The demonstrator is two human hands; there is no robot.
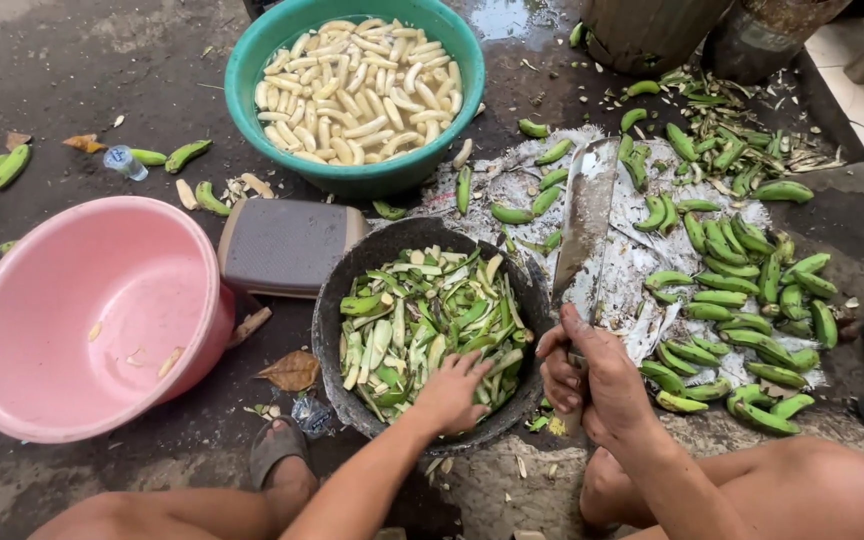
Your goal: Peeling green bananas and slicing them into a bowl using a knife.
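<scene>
While the right hand (592, 375) is gripping the long steel knife (584, 225), the open left hand (452, 392) is pressing peels in the black round basin (330, 310); many green bananas (742, 300) are waiting unpeeled.

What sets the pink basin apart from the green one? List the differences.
The pink basin lies at the left, near the person, and holds only a few scraps; the green basin stands at the top, filled with peeled pale bananas in water. The pink basin looks wider in the picture and tilted; the green basin sits level. Both are round and neither hand touches them.
</scene>
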